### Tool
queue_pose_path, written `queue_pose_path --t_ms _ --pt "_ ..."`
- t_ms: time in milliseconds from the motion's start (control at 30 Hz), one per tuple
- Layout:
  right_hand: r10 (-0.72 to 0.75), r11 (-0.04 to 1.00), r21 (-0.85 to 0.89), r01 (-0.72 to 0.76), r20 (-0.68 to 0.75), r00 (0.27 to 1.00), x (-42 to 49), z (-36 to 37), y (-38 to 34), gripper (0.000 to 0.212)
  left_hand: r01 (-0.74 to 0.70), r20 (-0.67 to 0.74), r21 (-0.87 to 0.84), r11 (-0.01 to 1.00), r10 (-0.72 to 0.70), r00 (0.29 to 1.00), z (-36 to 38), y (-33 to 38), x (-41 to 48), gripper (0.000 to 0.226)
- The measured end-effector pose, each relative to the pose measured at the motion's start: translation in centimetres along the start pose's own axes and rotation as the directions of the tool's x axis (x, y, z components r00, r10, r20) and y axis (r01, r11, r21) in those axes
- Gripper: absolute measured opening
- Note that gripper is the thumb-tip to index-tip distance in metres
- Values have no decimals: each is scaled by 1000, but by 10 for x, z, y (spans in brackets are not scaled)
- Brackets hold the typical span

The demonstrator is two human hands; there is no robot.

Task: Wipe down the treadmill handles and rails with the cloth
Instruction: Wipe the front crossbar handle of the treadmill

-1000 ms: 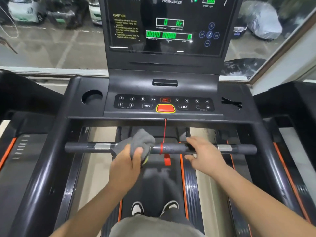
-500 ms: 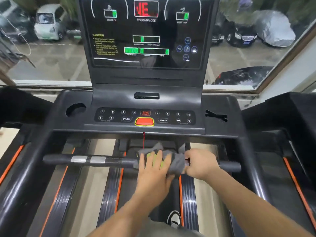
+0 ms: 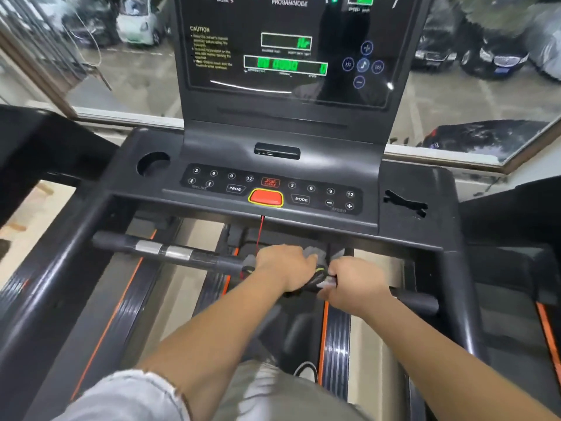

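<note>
A black front handlebar [image 3: 170, 252] with silver sensor bands runs across the treadmill below the console. A grey cloth [image 3: 315, 259] with a yellow-green edge is wrapped over the bar right of its middle. My left hand [image 3: 285, 265] grips the cloth and the bar from above. My right hand [image 3: 353, 282] is right beside it, curled round the bar and touching the cloth's right end. The black side rails [image 3: 51, 299] slope down on both sides. The bar under both hands is hidden.
The console [image 3: 273, 189] with a red stop button, a cup hole and a screen stands just above the bar. A red safety cord [image 3: 260, 235] hangs down from the button to the bar. The belt and my shoe lie below. Neighbouring treadmills flank both sides.
My left hand has slid the cloth to the right along the bar, from left of the red cord to right of it, ending against my right hand.
</note>
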State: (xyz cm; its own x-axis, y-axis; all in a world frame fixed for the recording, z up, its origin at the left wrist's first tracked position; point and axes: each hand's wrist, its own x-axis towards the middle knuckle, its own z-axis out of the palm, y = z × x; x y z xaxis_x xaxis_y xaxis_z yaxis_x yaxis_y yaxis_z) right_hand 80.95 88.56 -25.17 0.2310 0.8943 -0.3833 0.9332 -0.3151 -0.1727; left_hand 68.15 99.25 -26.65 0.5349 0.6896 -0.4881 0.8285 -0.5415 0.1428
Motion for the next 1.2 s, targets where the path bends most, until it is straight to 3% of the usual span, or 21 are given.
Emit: queue_pose_path --t_ms 67,133,200,300,367,467,533,600,700,800,833,900,933,967,1033,1133,1200 --pt "8 1000 -9 -8 2 1000 1 3 -1 30 -22 -235 49 999 33 971 22 -1 -26 49" --pt "17 1000 11 -17 2 1000 1 2 -1 20 -115 -375 65 991 131 917 48 -4 -54 42" --pt "12 1000 14 -12 12 1000 2 -1 -2 13 -185 -449 31 982 179 876 65 -10 -66 51" --pt "15 1000 -22 -14 29 999 3 -2 -3 6 -181 -488 36 983 175 855 65 -13 -58 47" --pt "22 1000 -17 -21 12 1000 3 -1 -3 14 -136 -426 117 984 174 888 49 -8 -46 38" --pt "9 1000 -3 -9 -11 1000 0 -1 -2 27 -61 -158 60 996 69 985 9 -5 -20 50" --pt "6 1000 14 -6 -31 1000 -2 1 -3 32 -24 9 -11 1000 24 1000 -2 -3 -6 56" --pt "12 999 35 -11 -45 999 -4 2 -3 33 -13 -66 -14 1000 12 998 4 1 -6 55" --pt "17 999 42 -16 -31 999 -5 1 -2 24 -34 -357 45 998 48 933 41 3 -39 44" --pt "29 999 21 -29 -28 999 -4 0 -3 12 -232 -627 -110 966 114 771 76 -2 -76 40" --pt "31 1000 -3 -31 -27 999 -2 -1 -3 13 -249 -637 -168 954 88 766 83 -1 -88 38" --pt "44 998 -47 -44 -3 999 2 -8 -5 13 -155 -482 -381 911 -52 875 93 6 -110 34" --pt "53 996 -66 -52 23 998 4 -12 -8 16 -22 -332 -541 841 -189 924 95 9 -118 34" --pt "53 995 -91 -49 49 997 5 -17 -12 20 125 -146 -725 678 -328 933 96 9 -122 38" --pt "39 988 -151 -25 89 995 7 -24 -19 24 294 140 -922 253 -489 861 101 4 -123 52" --pt "20 980 -198 0 99 995 9 -25 -21 23 326 414 -910 -255 -568 712 106 -5 -115 82" --pt "25 982 -190 -5 107 994 11 -25 -20 26 255 497 -852 -457 -556 666 114 -9 -98 110"
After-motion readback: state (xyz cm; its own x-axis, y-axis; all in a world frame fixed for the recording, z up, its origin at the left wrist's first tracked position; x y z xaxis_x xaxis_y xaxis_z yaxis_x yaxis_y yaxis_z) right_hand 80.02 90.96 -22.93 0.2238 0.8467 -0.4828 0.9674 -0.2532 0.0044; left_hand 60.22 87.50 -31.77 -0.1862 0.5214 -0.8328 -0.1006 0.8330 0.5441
